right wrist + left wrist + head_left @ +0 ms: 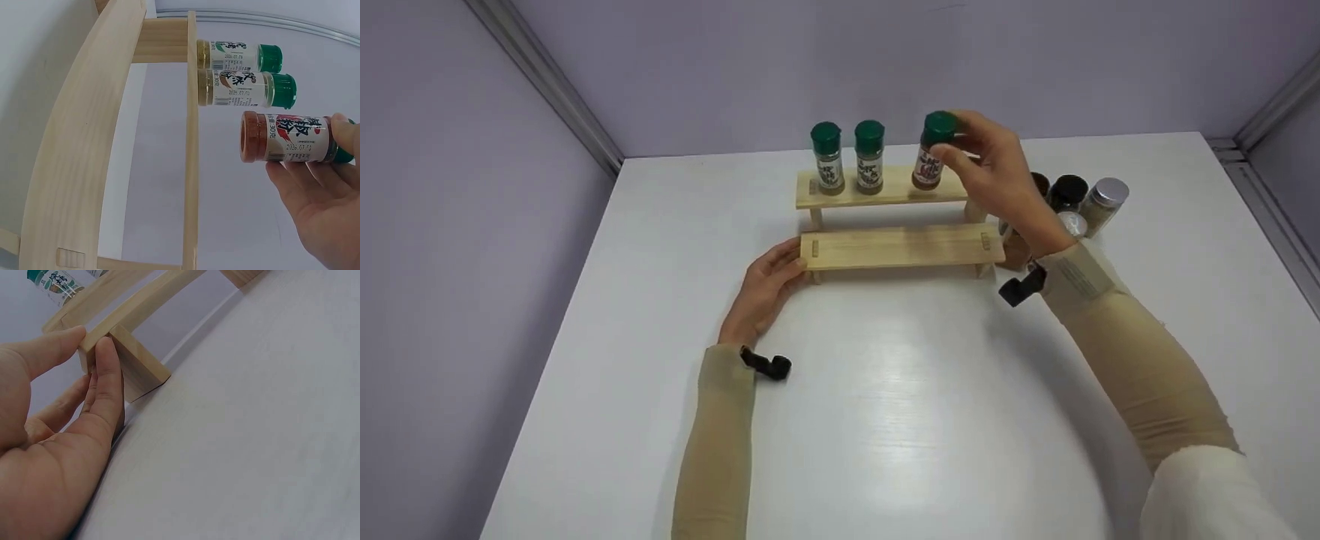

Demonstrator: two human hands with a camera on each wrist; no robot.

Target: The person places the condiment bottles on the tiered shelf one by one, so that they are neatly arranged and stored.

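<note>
My right hand (pixel 1001 172) grips a spice jar (pixel 928 166) with a green cap and reddish-brown contents. In the right wrist view this jar (pixel 295 138) is upright, its base apart from the upper board (pixel 192 169) of a two-step wooden rack. Two more green-capped spice jars, one at the left end (pixel 829 171) and one beside it (pixel 869 172), stand on that upper step. With thumb and fingers, my left hand (pixel 761 289) pinches the left end of the lower step (pixel 900 249). The left wrist view shows the thumb on the board's edge and fingers beside its leg (pixel 138 365).
Right of the rack, partly behind my right hand and wrist, several other jars stand together, among them a black-lidded jar (pixel 1069 191) and a silver-lidded jar (pixel 1104 204). The white table (pixel 885 405) meets a pale wall (pixel 720 75) behind the rack.
</note>
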